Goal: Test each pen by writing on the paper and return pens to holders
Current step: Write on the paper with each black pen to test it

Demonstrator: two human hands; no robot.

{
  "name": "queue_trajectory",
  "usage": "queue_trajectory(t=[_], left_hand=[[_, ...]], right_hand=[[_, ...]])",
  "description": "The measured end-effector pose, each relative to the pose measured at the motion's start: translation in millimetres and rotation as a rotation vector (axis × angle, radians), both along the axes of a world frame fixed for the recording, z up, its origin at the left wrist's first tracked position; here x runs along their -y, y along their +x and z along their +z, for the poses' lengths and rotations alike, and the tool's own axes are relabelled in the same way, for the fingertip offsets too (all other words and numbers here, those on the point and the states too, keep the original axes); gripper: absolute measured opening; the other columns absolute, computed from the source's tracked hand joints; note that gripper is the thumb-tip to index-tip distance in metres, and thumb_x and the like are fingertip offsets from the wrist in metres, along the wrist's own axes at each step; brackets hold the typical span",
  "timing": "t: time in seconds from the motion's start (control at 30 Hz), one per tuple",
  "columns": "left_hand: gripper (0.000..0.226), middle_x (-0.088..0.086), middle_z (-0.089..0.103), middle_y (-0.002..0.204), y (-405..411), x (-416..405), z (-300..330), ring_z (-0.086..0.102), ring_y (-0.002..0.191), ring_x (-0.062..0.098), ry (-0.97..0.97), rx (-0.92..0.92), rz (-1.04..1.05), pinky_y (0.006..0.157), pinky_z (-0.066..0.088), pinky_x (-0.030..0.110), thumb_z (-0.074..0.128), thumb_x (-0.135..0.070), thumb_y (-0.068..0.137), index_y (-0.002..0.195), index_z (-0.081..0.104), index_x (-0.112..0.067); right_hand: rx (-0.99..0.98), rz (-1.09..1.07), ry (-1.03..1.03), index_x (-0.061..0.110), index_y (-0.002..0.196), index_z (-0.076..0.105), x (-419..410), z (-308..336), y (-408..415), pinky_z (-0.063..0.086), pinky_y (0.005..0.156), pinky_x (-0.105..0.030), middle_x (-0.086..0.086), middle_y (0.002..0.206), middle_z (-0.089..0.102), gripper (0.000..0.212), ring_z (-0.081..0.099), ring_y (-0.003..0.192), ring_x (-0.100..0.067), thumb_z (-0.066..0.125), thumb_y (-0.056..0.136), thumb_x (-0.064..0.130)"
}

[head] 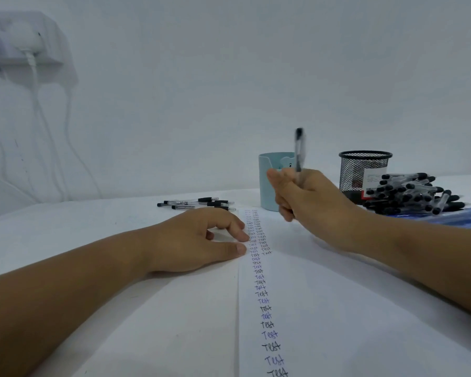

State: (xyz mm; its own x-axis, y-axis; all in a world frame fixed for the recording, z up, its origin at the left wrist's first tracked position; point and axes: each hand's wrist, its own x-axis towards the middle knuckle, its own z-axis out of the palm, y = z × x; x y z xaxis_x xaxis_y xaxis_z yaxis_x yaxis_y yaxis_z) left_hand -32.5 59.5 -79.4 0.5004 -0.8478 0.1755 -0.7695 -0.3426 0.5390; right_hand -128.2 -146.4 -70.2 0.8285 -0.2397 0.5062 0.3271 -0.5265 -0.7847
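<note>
My right hand [307,202] grips a pen [299,151] upright above the paper [324,308], just in front of the blue holder [265,180], while my left hand [199,238] rests with loose fingers at the paper's left edge on the table [65,232], the mesh holder [362,170] and pen pile [411,194] far right.

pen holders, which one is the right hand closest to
The light blue holder: the right hand with its pen is right in front of it. The black mesh holder stands farther right.
</note>
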Motion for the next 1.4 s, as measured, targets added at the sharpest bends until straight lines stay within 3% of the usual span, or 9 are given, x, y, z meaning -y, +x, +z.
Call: queue_trajectory(t=[0.1, 0.23, 0.33, 0.47, 0.7, 0.87, 1.03, 1.23, 1.4], left_hand=[[0.013, -0.034, 0.059, 0.124, 2.2, -1.0, -1.5, 0.048, 0.123, -0.016, -0.006, -0.004, -0.001, 0.095, 0.037, 0.010, 0.071, -0.040, 0.090, 0.102, 0.073, -0.038], [0.013, -0.032, 0.059, 0.126, 3.0, -1.4, -1.6, 0.047, 0.124, -0.015, -0.008, 0.000, -0.006, 0.096, 0.037, 0.010, 0.070, -0.040, 0.090, 0.102, 0.072, -0.039], [0.013, -0.034, 0.059, 0.125, 3.1, -1.3, -1.7, 0.047, 0.124, -0.013, -0.005, 0.010, -0.011, 0.096, 0.038, 0.011, 0.070, -0.042, 0.090, 0.102, 0.072, -0.042], [0.013, -0.035, 0.059, 0.123, 2.6, -2.0, -1.9, 0.048, 0.123, -0.014, -0.010, 0.008, -0.006, 0.094, 0.038, 0.010, 0.070, -0.041, 0.090, 0.102, 0.072, -0.041], [0.011, -0.032, 0.063, 0.118, -2.0, 0.1, -1.0, 0.053, 0.116, -0.010, -0.043, -0.003, 0.041, 0.094, 0.041, 0.013, 0.064, -0.038, 0.096, 0.101, 0.073, -0.040], [0.012, -0.029, 0.064, 0.115, -2.8, 2.7, -2.5, 0.054, 0.114, -0.005, -0.083, 0.046, 0.085, 0.096, 0.042, 0.020, 0.062, -0.037, 0.096, 0.100, 0.073, -0.038], [0.011, -0.025, 0.065, 0.115, -4.7, 3.0, -4.2, 0.057, 0.110, -0.003, -0.144, 0.129, 0.151, 0.092, 0.047, 0.026, 0.063, -0.045, 0.093, 0.096, 0.072, -0.040], [0.013, -0.036, 0.063, 0.113, -15.1, 4.1, -5.0, 0.054, 0.109, -0.013, -0.187, 0.161, 0.106, 0.085, 0.047, 0.017, 0.058, -0.050, 0.092, 0.097, 0.069, -0.046], [0.026, -0.037, 0.062, 0.116, -20.5, 6.4, -3.1, 0.057, 0.106, -0.008, -0.167, 0.171, 0.080, 0.087, 0.048, 0.025, 0.050, -0.061, 0.083, 0.103, 0.065, -0.053]], right_hand=[[0.051, -0.068, -0.124, 0.027, 0.095, 0.056, 7.5, 0.7, 1.9, 0.031, 0.048, -0.020, 0.010, 0.045, 0.042, 0.046, 0.037, 0.042, -0.007, 0.052, 0.075, 0.068], [0.077, -0.169, -0.547, 0.029, 0.097, 0.058, 11.3, 1.4, -2.7, 0.032, 0.053, -0.027, 0.011, 0.052, 0.044, 0.022, 0.041, 0.048, -0.008, 0.046, 0.099, 0.048], [0.045, -0.189, -0.771, 0.023, 0.099, 0.064, 11.9, 2.8, -1.8, 0.043, 0.070, -0.034, 0.014, 0.074, 0.053, 0.020, 0.050, 0.072, -0.012, 0.047, 0.104, 0.033], [0.142, -0.115, -0.799, 0.017, 0.091, 0.072, 18.8, -4.5, 3.4, 0.039, 0.068, -0.023, 0.011, 0.074, 0.057, 0.013, 0.050, 0.073, -0.009, 0.064, 0.097, 0.025], [0.136, -0.076, -0.759, 0.020, 0.099, 0.078, 23.9, -5.5, 5.8, 0.039, 0.071, -0.015, 0.007, 0.088, 0.059, 0.010, 0.053, 0.078, -0.001, 0.073, 0.091, 0.022], [0.074, -0.101, -0.735, 0.025, 0.116, 0.074, 23.2, -4.2, 6.6, 0.044, 0.080, -0.026, 0.014, 0.087, 0.054, 0.025, 0.053, 0.081, -0.004, 0.072, 0.092, 0.020], [0.042, -0.068, -0.789, 0.023, 0.111, 0.075, 28.6, 2.8, 3.6, 0.046, 0.086, -0.033, 0.013, 0.094, 0.052, 0.020, 0.054, 0.090, -0.012, 0.069, 0.093, 0.015], [0.087, -0.140, -0.848, 0.016, 0.117, 0.072, 59.4, 30.2, -4.0, 0.048, 0.081, -0.033, 0.004, 0.099, 0.059, 0.025, 0.058, 0.089, -0.019, 0.063, 0.096, 0.006], [0.092, -0.332, -0.814, 0.021, 0.123, 0.068, 102.2, 64.7, -24.2, 0.039, 0.070, -0.012, 0.006, 0.096, 0.059, 0.031, 0.054, 0.082, -0.012, 0.058, 0.099, 0.003]])
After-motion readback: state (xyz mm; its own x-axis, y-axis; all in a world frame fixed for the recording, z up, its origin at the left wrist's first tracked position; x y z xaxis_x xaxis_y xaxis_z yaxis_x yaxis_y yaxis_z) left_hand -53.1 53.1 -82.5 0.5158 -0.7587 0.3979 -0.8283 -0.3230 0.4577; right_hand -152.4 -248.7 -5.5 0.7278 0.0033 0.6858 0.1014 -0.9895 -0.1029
